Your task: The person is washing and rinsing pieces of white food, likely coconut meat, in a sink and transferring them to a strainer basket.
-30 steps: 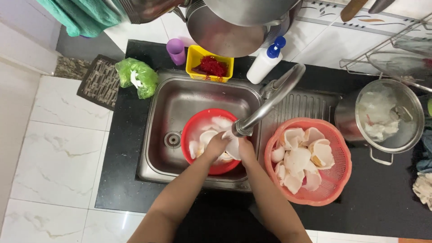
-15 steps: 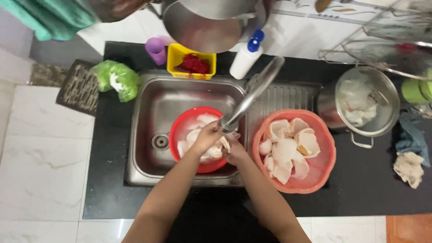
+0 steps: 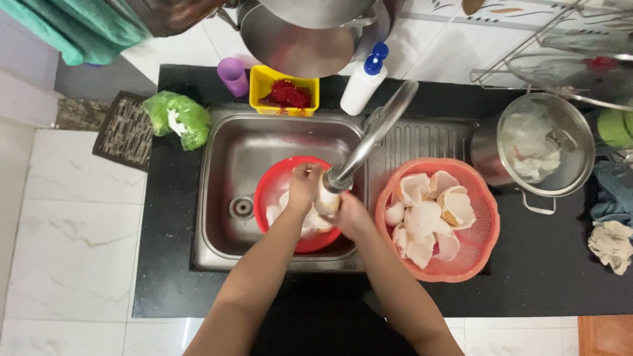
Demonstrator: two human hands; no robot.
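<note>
Over the steel sink, my left hand and my right hand together hold a pale white piece right under the spout of the tap. Below them stands a red bowl with more white pieces in it. To the right, on the drainboard, an orange basket holds several white shell-like pieces. My forearms hide the near side of the red bowl.
A steel colander pot with white scraps stands at the right. Behind the sink are a yellow box of red stuff, a white bottle with a blue cap, a purple cup and a green bag. Cloths lie far right.
Both hands have lifted the white piece from the red bowl up to the tap's spout. The camera view has shifted slightly.
</note>
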